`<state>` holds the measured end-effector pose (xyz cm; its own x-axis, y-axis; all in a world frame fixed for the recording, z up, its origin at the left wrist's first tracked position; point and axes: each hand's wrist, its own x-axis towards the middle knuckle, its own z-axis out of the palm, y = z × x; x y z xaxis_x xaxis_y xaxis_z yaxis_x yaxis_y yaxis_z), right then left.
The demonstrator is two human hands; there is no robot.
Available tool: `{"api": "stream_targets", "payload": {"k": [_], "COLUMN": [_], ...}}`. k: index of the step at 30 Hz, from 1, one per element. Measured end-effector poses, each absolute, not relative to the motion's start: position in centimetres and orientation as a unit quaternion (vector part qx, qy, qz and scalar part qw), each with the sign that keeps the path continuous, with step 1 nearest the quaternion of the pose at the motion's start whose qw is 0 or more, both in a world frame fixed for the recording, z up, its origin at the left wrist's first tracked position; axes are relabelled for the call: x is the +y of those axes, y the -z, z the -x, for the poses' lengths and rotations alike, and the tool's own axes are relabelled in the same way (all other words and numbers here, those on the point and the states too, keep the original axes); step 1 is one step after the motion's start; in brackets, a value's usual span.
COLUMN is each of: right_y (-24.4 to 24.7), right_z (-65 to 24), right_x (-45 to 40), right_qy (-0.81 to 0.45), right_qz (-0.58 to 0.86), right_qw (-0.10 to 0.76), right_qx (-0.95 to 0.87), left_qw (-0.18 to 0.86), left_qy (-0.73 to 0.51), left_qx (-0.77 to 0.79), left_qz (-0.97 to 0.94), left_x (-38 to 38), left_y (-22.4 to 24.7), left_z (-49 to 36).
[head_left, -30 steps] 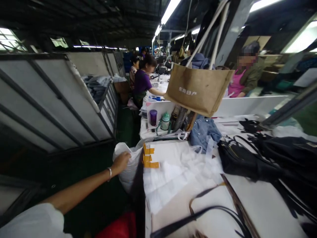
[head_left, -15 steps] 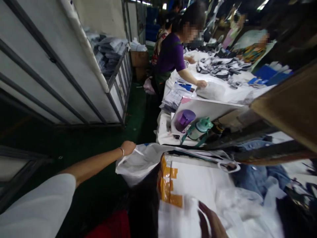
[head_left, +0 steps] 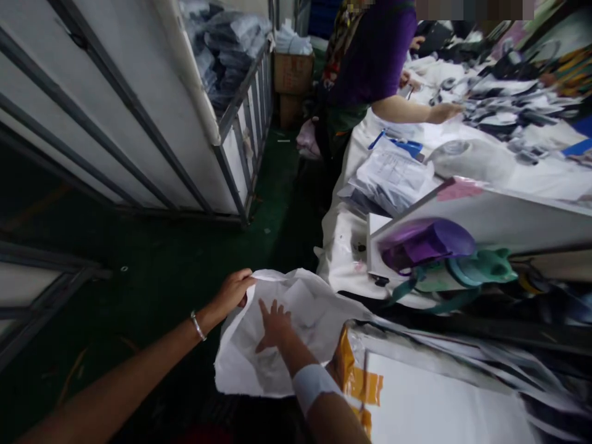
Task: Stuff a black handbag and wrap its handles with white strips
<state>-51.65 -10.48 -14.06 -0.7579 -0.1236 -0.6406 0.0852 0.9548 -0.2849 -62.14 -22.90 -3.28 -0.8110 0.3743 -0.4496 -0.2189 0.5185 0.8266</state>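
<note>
A white bag [head_left: 319, 302] hangs with its mouth open beside the table edge. My left hand [head_left: 235, 291] grips its upper left rim, with a silver bracelet on the wrist. Inside the mouth of the bag is my right hand [head_left: 276, 327], fingers spread and nothing held; a pale band circles that forearm. Just right of the bag stands a box with orange tape [head_left: 365, 383] and a white top [head_left: 430, 394].
A purple cup [head_left: 430, 243] and a green bottle [head_left: 481, 269] lie by a white board. Beyond, a person in purple [head_left: 377, 55] reaches over a table of garments. A barred cart [head_left: 235, 154] holds wrapped packs at left.
My right hand has moved from the box top at lower right into the bag, its fingers now spread. My left hand still holds the rim. The view has shifted, and the bag mouth looks wider.
</note>
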Motion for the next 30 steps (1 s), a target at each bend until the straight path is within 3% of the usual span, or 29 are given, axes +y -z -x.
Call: {"api": "stream_targets", "payload": {"k": [3, 7, 13, 20, 25, 30], "right_y": [18.1, 20.8, 22.1, 25.1, 27.2, 25.9], "right_z": [52.0, 53.7, 56.3, 53.8, 53.7, 54.5], "right_x": [-12.1, -9.3, -4.7, -9.1, -7.8, -5.9], "right_qy": [0.134, 0.173, 0.179, 0.161, 0.173, 0.202], "right_qz": [0.057, 0.015, -0.026, -0.030, -0.048, -0.061], "right_qw": [0.335, 0.273, 0.295, 0.299, 0.286, 0.269], "right_qx": [0.931, 0.946, 0.938, 0.940, 0.941, 0.940], "left_qw": [0.297, 0.305, 0.310, 0.310, 0.315, 0.290], "left_qy": [-0.527, -0.527, -0.518, -0.543, -0.534, -0.511], "left_qx": [0.796, 0.793, 0.796, 0.779, 0.783, 0.806], "left_qz": [-0.028, -0.034, -0.042, -0.047, -0.048, -0.076], "left_x": [-23.3, -23.6, -23.8, -22.9, -22.6, -22.2], "left_y": [3.6, 4.3, 5.4, 4.9, 6.0, 6.2], "left_z": [62.6, 63.0, 63.1, 63.9, 63.9, 64.2]}}
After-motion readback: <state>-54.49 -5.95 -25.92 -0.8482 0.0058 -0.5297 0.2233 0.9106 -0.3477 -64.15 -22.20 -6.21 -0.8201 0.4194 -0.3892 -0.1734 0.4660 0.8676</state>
